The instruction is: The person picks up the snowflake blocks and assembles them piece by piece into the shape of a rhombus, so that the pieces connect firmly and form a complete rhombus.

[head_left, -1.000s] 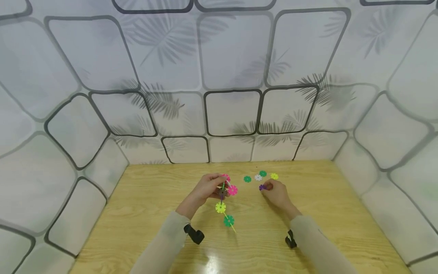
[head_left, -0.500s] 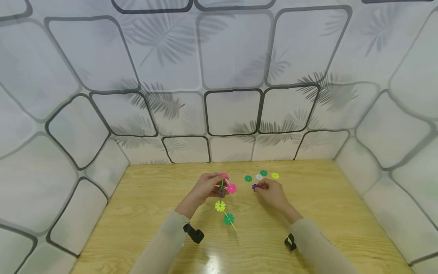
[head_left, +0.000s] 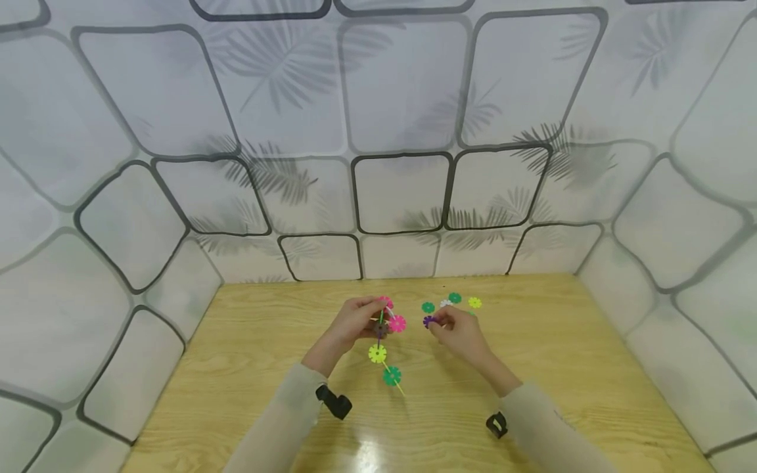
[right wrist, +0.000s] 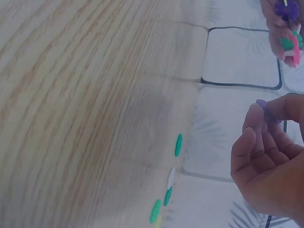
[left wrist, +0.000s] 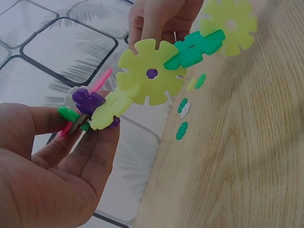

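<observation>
My left hand [head_left: 353,320] holds up a chain of interlocking notched plastic discs, gripping it at its upper end between thumb and fingers. Pink discs [head_left: 397,323] stand near the fingers; a yellow disc [head_left: 377,353] and a green disc [head_left: 392,376] hang lower, with an edge-on yellow one at the end. In the left wrist view, a purple disc [left wrist: 88,100] is slotted close to the fingertips. My right hand [head_left: 464,334] pinches a single purple disc [right wrist: 271,114] between thumb and finger, to the right of the chain and apart from it.
Loose discs lie on the wooden table [head_left: 266,394] behind the right hand: a green disc [head_left: 428,307], a white disc [head_left: 446,303], another green disc [head_left: 455,297] and a yellow disc [head_left: 475,302]. One more green disc is partly hidden by that hand. Patterned fabric walls [head_left: 402,256] enclose the table.
The right hand has moved left with the purple disc, closer to the chain. The left hand and chain have stayed nearly in place.
</observation>
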The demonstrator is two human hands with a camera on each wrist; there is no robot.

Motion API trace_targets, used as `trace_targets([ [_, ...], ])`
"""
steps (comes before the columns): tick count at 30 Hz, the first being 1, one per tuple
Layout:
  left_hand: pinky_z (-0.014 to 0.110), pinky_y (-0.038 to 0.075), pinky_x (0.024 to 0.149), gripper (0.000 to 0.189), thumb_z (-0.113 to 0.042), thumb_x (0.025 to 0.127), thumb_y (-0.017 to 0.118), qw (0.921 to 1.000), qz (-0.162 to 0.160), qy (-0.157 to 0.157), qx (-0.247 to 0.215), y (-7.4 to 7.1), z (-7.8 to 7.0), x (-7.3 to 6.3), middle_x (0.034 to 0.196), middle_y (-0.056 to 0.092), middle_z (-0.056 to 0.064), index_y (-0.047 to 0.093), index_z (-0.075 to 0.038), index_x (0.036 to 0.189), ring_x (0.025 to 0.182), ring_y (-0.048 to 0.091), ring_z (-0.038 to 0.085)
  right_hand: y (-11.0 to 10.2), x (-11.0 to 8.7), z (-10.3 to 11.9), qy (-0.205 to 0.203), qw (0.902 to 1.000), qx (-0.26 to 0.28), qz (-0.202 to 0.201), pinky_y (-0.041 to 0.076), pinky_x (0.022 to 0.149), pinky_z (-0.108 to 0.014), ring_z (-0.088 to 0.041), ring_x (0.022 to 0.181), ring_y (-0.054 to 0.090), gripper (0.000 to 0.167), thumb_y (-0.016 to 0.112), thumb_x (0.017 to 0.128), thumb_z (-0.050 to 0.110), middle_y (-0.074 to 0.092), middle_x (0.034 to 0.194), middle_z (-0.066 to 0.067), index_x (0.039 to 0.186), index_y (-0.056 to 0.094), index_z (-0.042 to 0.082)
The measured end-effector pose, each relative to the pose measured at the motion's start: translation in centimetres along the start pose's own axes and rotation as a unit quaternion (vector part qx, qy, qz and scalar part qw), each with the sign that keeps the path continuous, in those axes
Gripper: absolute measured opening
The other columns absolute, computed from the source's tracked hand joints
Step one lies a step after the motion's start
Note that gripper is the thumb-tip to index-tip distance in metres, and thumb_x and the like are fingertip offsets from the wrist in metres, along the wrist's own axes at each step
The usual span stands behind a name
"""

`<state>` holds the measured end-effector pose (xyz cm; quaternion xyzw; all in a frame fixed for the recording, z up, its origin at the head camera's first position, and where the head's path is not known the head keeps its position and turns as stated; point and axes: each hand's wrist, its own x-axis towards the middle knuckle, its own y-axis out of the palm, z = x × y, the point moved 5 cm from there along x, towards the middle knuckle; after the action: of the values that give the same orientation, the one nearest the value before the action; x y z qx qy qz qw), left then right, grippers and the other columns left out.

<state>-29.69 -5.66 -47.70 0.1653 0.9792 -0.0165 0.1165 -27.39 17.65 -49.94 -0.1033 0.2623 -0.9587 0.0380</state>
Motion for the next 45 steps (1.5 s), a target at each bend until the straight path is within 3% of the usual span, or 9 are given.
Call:
trace_targets([
  [14, 0.035, 0.066, 0.074, 0.037, -0.027, 0.110, 0.057, 0.9999, -0.009, 0.002, -0.006, -0.2, 0.0, -0.1, 0.094, 0.070, 0.004, 0.067, 0.002, 0.132, 0.070, 0.072, 0.012, 0.5, -1.2, 1.9, -0.021, 0.9996, -0.018, -0.010, 0.050, 0.059, -0.020, -0.009, 0.070, 0.059, 0.007, 0.077, 0.092, 0.006, 0.072, 0.085, -0.002, 0.097, 0.073, 0.008],
  [28, 0.034, 0.066, 0.075, 0.038, -0.027, 0.110, 0.058, 0.9998, -0.017, 0.003, -0.003, 0.0, -0.2, -0.1, 0.093, 0.069, 0.003, 0.068, 0.004, 0.129, 0.069, 0.071, 0.011, 1.9, -2.1, 3.6, -0.074, 0.9971, -0.003, 0.014, 0.044, 0.050, -0.018, -0.004, 0.060, 0.055, 0.009, 0.077, 0.091, 0.006, 0.068, 0.074, 0.006, 0.093, 0.072, 0.012],
  [45, 0.033, 0.066, 0.074, 0.037, -0.024, 0.110, 0.057, 0.9998, -0.015, 0.002, -0.013, 0.3, -0.2, -0.2, 0.092, 0.068, 0.002, 0.066, 0.006, 0.130, 0.070, 0.070, 0.011, 2.9, -2.1, 4.5, -0.101, 0.9944, -0.024, 0.020, 0.050, 0.053, -0.020, -0.001, 0.063, 0.056, 0.011, 0.077, 0.090, 0.003, 0.069, 0.077, 0.006, 0.094, 0.072, 0.012],
])
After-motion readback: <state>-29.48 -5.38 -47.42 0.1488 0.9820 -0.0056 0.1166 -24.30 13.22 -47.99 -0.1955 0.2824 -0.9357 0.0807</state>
